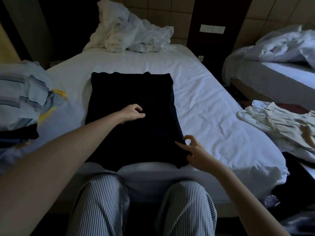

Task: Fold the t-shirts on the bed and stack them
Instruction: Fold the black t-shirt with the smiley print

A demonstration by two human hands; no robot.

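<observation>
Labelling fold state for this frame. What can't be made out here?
black t-shirt, head view: fold lines and sleeves lost, dark fabric in dim light.
stack at left, head view: cut by the frame edge and blurred; count unreadable.
cream garment at right, head view: cut by the edge, crumpled; type unclear.

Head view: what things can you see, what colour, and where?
bed: 1, white sheet, centre
black t-shirt: 1, black, flat on bed's near half
folded pile: 1, pale blue striped with yellow, dark item beneath, bed's left edge
bedding heap: 1, white, crumpled at bed's head
cream garment: 1, cream, rumpled, far right
second bed: 1, white rumpled duvet, upper right
wall switch panel: 1, white, between beds
striped trousers: 1, blue-white, person's legs, bottom
left hand: 1, fingers pinch t-shirt's middle
right hand: 1, fingers grip t-shirt's right edge
</observation>
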